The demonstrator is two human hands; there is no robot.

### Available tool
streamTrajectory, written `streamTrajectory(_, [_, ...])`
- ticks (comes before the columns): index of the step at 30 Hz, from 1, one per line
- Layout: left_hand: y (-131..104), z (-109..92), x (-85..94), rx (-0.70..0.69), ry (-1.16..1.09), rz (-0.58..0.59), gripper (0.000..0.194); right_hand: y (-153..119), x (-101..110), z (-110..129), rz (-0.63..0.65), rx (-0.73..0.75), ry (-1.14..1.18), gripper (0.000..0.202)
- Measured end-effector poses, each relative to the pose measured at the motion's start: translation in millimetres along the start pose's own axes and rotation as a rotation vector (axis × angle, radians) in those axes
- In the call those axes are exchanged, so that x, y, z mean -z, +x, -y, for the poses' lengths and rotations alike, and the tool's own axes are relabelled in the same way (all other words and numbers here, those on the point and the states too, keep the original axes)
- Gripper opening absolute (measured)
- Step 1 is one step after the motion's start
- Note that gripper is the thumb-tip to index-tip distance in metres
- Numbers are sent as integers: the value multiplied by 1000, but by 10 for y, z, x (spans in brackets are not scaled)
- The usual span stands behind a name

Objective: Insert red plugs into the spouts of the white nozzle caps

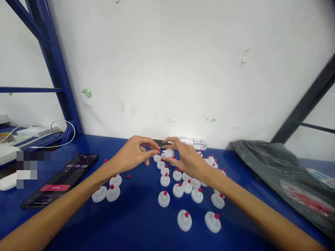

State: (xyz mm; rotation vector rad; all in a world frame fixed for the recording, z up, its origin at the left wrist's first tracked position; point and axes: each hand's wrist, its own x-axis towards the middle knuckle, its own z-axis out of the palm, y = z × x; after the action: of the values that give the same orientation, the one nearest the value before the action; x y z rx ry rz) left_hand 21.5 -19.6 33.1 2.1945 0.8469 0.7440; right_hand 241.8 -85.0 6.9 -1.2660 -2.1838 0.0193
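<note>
In the head view my left hand (140, 150) is closed in a pinch at the centre, with a bit of red cap (158, 150) showing at its fingertips. Facing it, my right hand (184, 157) grips a white round lid (169, 153) between thumb and fingers. The lid is tipped on its side, its spout pointing left at the red cap; whether the two touch I cannot tell. Several white lids with red caps, such as this lid (164, 198), stand below and around my right hand. A loose red cap (128, 176) lies below my left hand.
More capped lids (113, 192) stand at the left beside a phone (62, 181) running a timer. A clear plastic bottle (195, 143) lies against the wall. A dark grey bag (277, 174) covers the right side of the blue table (125, 226). White cables (73, 130) are at far left.
</note>
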Motion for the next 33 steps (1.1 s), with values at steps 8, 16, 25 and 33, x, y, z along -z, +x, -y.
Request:
streamTrajectory(8, [-15, -5, -90, -11, -103, 4, 17, -16, 9, 75, 53, 30, -103, 41])
streamTrajectory(16, [-5, 20, -141, 24, -176, 14, 17, -40, -4, 6, 43, 227, -304, 52])
streamTrajectory(25, [17, 60, -60, 50, -584, 193, 66, -74, 1, -12, -134, 461, -402, 61])
streamTrajectory(33, [-42, 68, -105, -1, -773, 388, 60, -67, 94, 275, -216, 596, -410, 45])
